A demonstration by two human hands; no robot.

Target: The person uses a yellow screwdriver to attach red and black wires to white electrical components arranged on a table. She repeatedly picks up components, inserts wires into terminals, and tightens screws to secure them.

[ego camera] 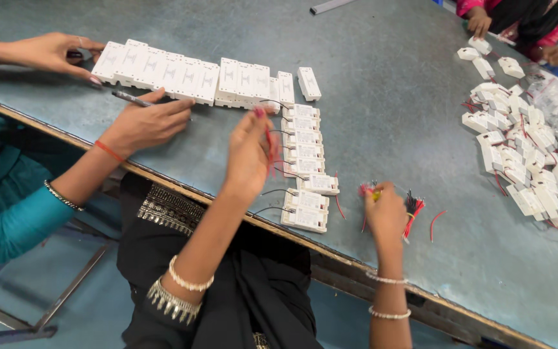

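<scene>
My left hand (248,150) is raised over a column of small white plastic modules (303,152) with wire leads, pinching a thin red wire (270,152) between its fingertips. My right hand (385,211) rests on the grey-blue table (389,97) near the front edge, fingers closed on a few short red and black wires (367,191). A loose bundle of red and black wires (413,208) lies just right of that hand. Two more white modules (305,209) sit between my hands.
A co-worker in a teal sleeve, at my left, holds a pen (130,98) in one hand (144,123) and touches a long row of white modules (182,74) with the other hand (53,52). A heap of white modules (518,148) lies at right; another person's hands (479,21) work far right.
</scene>
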